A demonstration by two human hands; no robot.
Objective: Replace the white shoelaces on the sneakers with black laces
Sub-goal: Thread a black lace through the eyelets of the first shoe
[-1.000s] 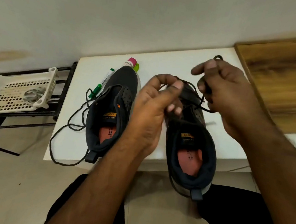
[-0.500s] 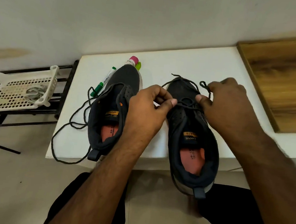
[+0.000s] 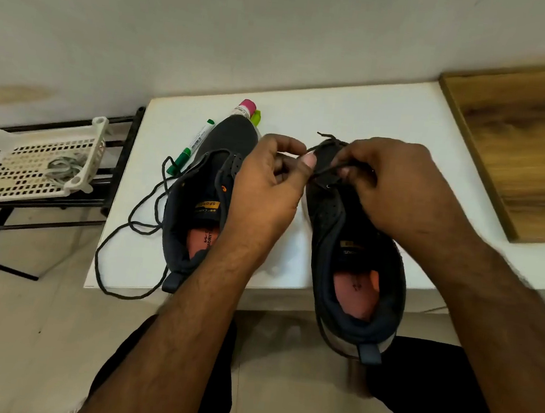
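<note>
Two dark sneakers with pink insoles stand on a white table (image 3: 368, 115), heels toward me. The right sneaker (image 3: 350, 248) overhangs the front edge. A black lace (image 3: 323, 170) runs across its front eyelets. My left hand (image 3: 266, 189) pinches one strand of this lace between thumb and fingers. My right hand (image 3: 391, 185) pinches the other strand just over the shoe's tongue. The left sneaker (image 3: 197, 205) has a long loose black lace (image 3: 117, 233) trailing off its left side and over the table edge.
A green marker (image 3: 190, 147) and a bottle with a pink cap (image 3: 246, 109) lie behind the left sneaker. A white perforated basket (image 3: 30, 164) holding pale laces sits on a black rack at the left. A wooden board (image 3: 533, 146) lies at the right.
Both hands came down from above the right sneaker and drew together over its front eyelets, pulling the black lace strands in close.
</note>
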